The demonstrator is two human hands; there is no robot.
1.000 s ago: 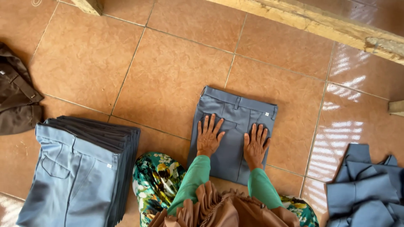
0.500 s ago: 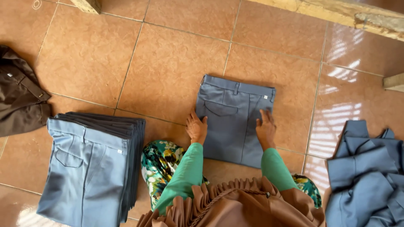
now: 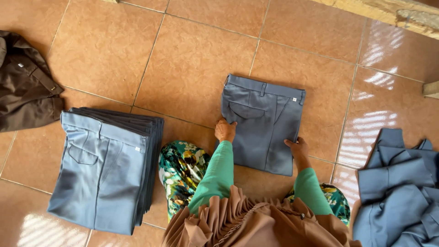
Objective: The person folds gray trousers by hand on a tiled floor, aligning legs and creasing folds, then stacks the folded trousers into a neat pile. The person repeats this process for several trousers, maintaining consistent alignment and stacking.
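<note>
In the head view, folded grey trousers [image 3: 263, 123] lay flat on the tiled floor [image 3: 192, 59], the left hand [image 3: 225, 131] gripping their left edge and the right hand [image 3: 297, 147] gripping their right edge. A stack of folded grey trousers [image 3: 107, 169] sat to the left, a brown garment [image 3: 25, 89] beyond it, and a loose heap of grey cloth [image 3: 398, 187] at right.

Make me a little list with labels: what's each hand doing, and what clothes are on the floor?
left hand: grips the left edge of the folded grey trousers
right hand: grips their right edge
stack of folded trousers: to the person's left, apart from the hands
brown garment: far left, loose
unfolded grey clothes: heaped to the right
floor: orange tiles
</note>
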